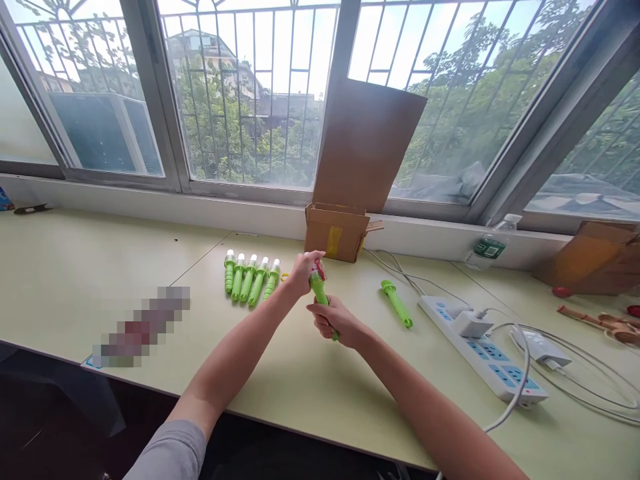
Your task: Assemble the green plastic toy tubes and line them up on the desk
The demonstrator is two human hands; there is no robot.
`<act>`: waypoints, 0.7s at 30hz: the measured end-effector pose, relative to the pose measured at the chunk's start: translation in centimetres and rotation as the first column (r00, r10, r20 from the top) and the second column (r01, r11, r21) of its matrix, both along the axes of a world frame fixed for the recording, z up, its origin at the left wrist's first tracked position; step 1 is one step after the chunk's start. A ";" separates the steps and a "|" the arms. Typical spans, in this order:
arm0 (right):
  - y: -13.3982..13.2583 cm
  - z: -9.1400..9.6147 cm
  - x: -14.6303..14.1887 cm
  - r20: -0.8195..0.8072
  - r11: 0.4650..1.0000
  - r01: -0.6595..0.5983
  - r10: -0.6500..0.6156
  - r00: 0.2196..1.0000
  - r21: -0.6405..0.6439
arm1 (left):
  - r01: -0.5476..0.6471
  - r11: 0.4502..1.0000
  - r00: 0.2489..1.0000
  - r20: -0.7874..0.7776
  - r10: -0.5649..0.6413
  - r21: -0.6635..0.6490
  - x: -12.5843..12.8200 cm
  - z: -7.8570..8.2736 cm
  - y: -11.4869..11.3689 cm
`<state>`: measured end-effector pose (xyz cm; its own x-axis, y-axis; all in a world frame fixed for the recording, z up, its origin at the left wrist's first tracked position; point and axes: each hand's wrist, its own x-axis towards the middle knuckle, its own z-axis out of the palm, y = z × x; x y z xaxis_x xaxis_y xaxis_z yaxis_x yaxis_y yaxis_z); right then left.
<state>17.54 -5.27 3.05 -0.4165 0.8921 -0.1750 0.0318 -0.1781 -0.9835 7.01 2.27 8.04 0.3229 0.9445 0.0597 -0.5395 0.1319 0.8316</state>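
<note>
Five green plastic sticks with pale caps lie side by side on the pale table, at about ten o'clock from the hands. The left hand closes its fingertips over the red-and-white top of one more green stick, held tilted above the table. The right hand, at five o'clock from the left, is clenched round its lower shaft. An open cardboard box stands at twelve o'clock. A loose green stick lies at three o'clock, and a white power strip at four o'clock beyond it.
</note>
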 end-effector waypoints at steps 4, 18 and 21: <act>-0.3 1.1 0.7 -0.107 0.976 -0.185 0.173 0.979 -0.116 | 0.201 0.976 0.969 0.128 -0.211 0.086 -0.3 0.3 -0.3; 0.5 -1.8 -1.2 0.136 0.929 0.298 -0.331 0.934 0.218 | -0.222 0.975 0.967 -0.126 0.220 0.005 1.1 -0.2 0.1; 0.3 -1.8 -1.5 0.080 0.933 0.314 -0.331 0.940 0.173 | -0.215 0.976 0.961 -0.174 0.216 0.024 1.0 -0.3 0.2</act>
<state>16.02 -5.00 1.30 -0.0884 0.9948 -0.0505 0.1036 -0.0413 -0.9938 7.98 2.44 7.76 0.1179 0.9927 0.0253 -0.4013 0.0243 0.9156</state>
